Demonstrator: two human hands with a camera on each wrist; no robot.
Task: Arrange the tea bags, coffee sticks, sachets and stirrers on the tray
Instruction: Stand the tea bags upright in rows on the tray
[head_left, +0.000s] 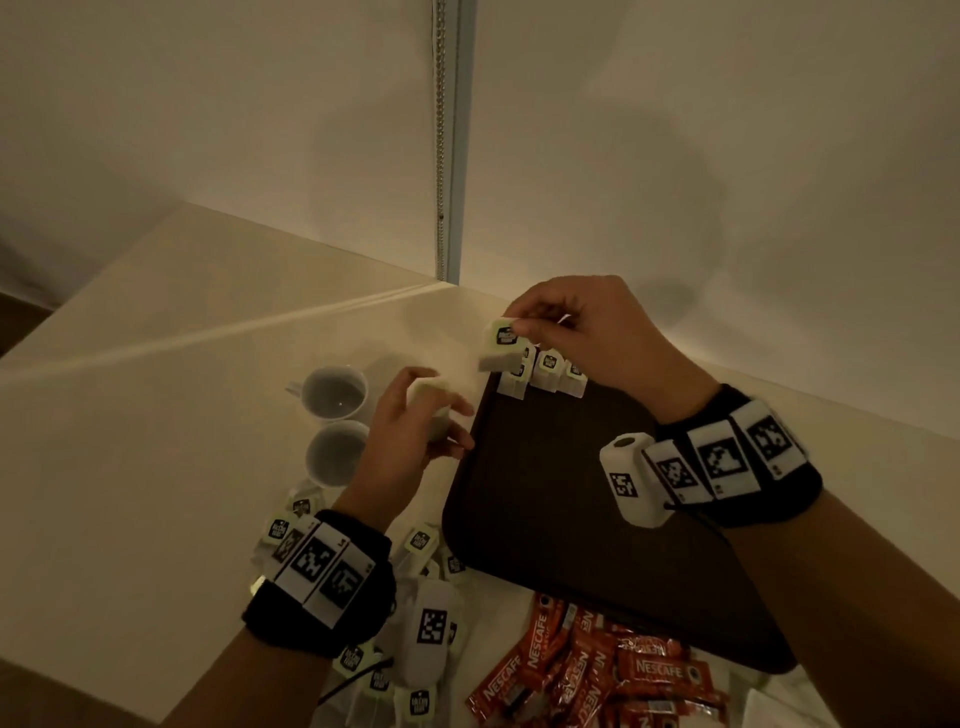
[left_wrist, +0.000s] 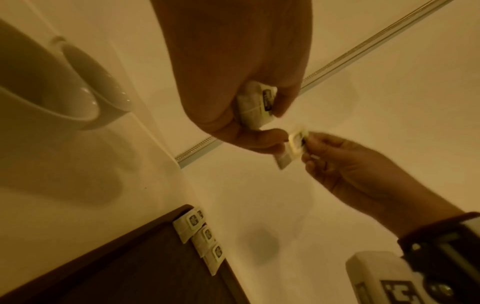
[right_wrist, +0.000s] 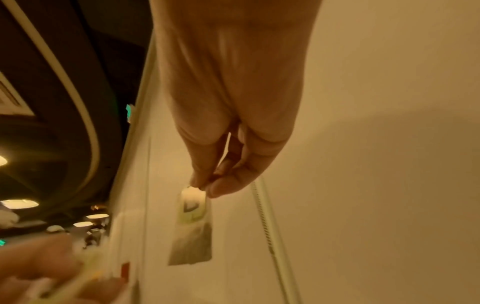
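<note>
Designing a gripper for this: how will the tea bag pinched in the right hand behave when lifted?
The small white paper tea bag with green label is probably very light: the right hand holds it by a fingertip pinch. It dangles below that pinch, so likely floppy, apt to swing.
</note>
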